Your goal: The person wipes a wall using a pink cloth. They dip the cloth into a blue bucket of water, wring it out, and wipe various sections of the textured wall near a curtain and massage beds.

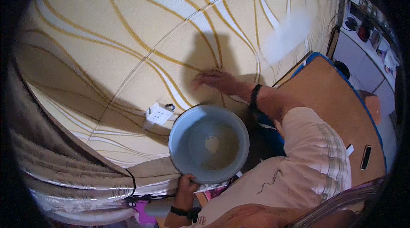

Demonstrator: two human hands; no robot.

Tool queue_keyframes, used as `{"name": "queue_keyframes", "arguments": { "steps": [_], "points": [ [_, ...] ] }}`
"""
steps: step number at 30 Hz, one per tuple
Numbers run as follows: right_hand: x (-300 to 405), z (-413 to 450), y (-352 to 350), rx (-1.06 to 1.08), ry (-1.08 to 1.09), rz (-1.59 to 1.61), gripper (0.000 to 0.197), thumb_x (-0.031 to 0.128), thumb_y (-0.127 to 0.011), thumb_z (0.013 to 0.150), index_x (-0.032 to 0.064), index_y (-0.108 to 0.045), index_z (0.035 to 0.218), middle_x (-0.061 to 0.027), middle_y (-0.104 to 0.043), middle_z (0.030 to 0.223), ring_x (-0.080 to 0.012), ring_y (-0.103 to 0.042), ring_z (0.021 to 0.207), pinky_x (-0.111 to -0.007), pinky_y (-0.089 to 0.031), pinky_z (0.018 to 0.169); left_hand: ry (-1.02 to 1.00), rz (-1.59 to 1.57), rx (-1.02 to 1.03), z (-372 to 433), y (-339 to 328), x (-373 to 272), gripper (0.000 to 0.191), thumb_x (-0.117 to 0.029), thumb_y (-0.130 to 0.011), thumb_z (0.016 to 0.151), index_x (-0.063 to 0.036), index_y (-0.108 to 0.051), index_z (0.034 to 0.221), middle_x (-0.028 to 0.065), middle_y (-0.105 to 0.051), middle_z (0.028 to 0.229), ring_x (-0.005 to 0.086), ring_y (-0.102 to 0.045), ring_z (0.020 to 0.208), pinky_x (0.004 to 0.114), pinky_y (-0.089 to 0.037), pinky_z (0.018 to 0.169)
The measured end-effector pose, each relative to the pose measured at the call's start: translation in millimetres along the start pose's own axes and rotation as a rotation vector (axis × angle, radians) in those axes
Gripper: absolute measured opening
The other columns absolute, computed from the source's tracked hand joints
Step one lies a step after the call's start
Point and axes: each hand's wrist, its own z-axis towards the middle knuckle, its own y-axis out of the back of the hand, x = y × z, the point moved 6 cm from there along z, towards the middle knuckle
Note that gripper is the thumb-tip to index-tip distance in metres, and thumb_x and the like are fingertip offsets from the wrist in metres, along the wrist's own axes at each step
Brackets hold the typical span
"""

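Observation:
My left hand [187, 184] grips the near rim of a round grey-blue plastic basin [179, 138], its thumb over the edge. A shallow, murky liquid [224, 151] lies in the basin, with a pale bright spot in it. Beyond the basin's far rim, my right hand [214, 79] is raised in front of the patterned wall [134, 77]. It is blurred by motion, and I see nothing held in it, though its fingers are unclear. Higher up at the right, a whitish blurred patch [290, 34] shows against the wall; I cannot tell what it is.
A white socket box [158, 113] sits on the wall left of the basin. Tied curtains [80, 176] hang at the left. To the right is a brown board-like surface [333, 100] with blue edging, bearing a phone-like object [366, 157]. A cluttered counter [365, 44] stands farther off.

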Motion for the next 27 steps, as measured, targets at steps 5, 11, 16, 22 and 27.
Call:
{"name": "queue_keyframes", "arguments": {
  "steps": [5,11,16,22,27],
  "points": [
    [82.0,22.7,14.4,-0.577,0.624,-1.624,0.057,-0.007,-0.043,0.078,0.0014,-0.042,0.134,-0.0204,-0.041,0.13,-0.0405,-0.041,0.113,-0.051,-0.033,0.086,-0.106,-0.119,-0.206,-2.8,46.2,0.6,0.06,0.006,-0.048,0.061,0.0046,-0.046,0.121,0.0176,-0.052,0.118,0.0376,-0.047,0.115,0.049,-0.037,0.105],
    [54.9,53.8,-71.3,-0.483,0.758,-1.502,0.064,-0.004,-0.048,0.077,0.0092,-0.041,0.139,-0.0177,-0.036,0.141,-0.0371,-0.032,0.131,-0.052,-0.023,0.107,-0.237,0.176,-0.069,-19.9,10.0,-4.8,0.056,0.006,-0.048,0.063,0.0071,-0.047,0.119,0.0169,-0.054,0.114,0.0363,-0.049,0.112,0.046,-0.04,0.104],
    [-28.1,9.6,-74.4,0.125,0.631,-1.681,0.038,0.008,-0.043,0.091,0.0124,-0.054,0.127,-0.0114,-0.055,0.126,-0.0292,-0.05,0.118,-0.045,-0.036,0.1,-0.093,-0.116,-0.016,-10.7,-6.3,8.5,0.057,0.005,-0.05,0.062,0.0085,-0.046,0.119,0.0175,-0.054,0.114,0.0353,-0.051,0.109,0.043,-0.042,0.102],
    [57.5,37.4,-111.0,-0.068,0.928,-1.782,0.047,0.002,-0.043,0.087,0.0104,-0.05,0.133,-0.013,-0.046,0.137,-0.0281,-0.045,0.124,-0.044,-0.036,0.097,-0.047,-0.148,0.098,-2.4,-36.1,15.7,0.052,0.004,-0.051,0.061,0.0081,-0.049,0.113,0.0177,-0.056,0.111,0.0344,-0.053,0.106,0.042,-0.045,0.098],
    [81.8,80.7,-152.0,0.084,0.958,-1.466,0.057,-0.004,-0.048,0.08,0.0105,-0.049,0.135,-0.0122,-0.038,0.145,-0.0304,-0.038,0.13,-0.043,-0.039,0.098,-0.087,-0.1,0.146,32.7,-45.1,9.1,0.05,0.004,-0.051,0.062,0.0077,-0.05,0.111,0.0173,-0.055,0.112,0.034,-0.053,0.106,0.043,-0.044,0.099]
  ]
}}
